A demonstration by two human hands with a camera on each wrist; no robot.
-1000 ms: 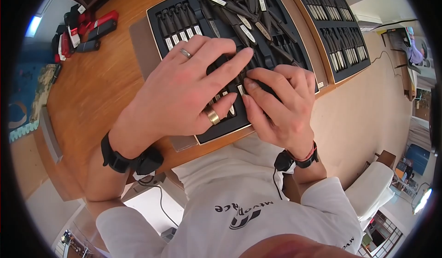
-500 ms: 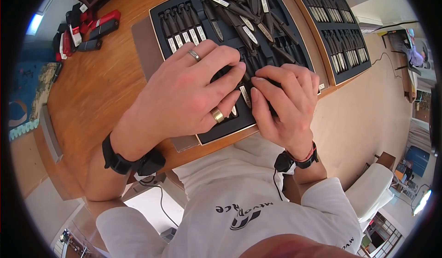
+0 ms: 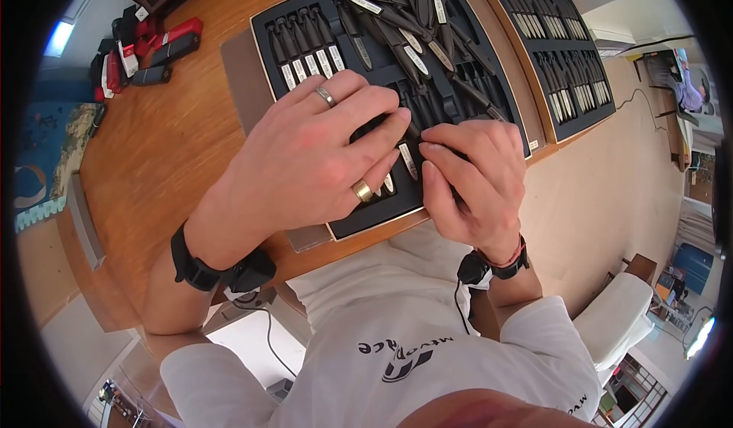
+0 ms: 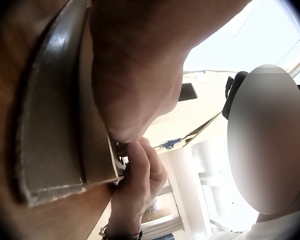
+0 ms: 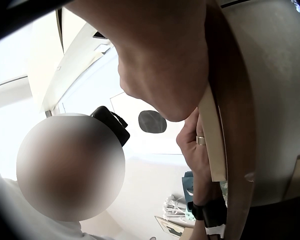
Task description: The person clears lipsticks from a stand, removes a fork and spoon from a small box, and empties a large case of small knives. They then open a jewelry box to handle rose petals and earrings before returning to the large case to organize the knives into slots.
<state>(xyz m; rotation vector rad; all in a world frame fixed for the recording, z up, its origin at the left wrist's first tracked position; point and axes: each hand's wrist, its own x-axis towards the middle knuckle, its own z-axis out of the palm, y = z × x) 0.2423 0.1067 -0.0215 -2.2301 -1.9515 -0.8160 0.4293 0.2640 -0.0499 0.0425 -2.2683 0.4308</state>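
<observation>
A black foam tray [image 3: 267, 27] with slots lies on a brown mat [image 3: 238, 77]. Both hands work at its near middle. My left hand [image 3: 305, 161], wearing two rings, lies over the tray with its fingers stretched and pressing on the foam. My right hand [image 3: 473, 176] is beside it, its fingers curled round a black-handled knife. The knife's pale blade [image 3: 408, 161] shows between the two thumbs. A row of knives [image 3: 309, 50] sits in the slots at the far left. In the left wrist view the right hand [image 4: 140, 180] pinches at the tray's edge.
A loose heap of black knives [image 3: 412, 16] lies on the tray's far part. A second, filled tray [image 3: 569, 54] stands to the right. Red and black cases [image 3: 145, 46] are piled at the wooden table's [image 3: 168, 138] far left. A white chair [image 3: 618, 313] stands at lower right.
The left index finger has drawn back a little from its longer stretch. The right hand's fingers have curled tighter, and the blade between the thumbs has shifted slightly towards me.
</observation>
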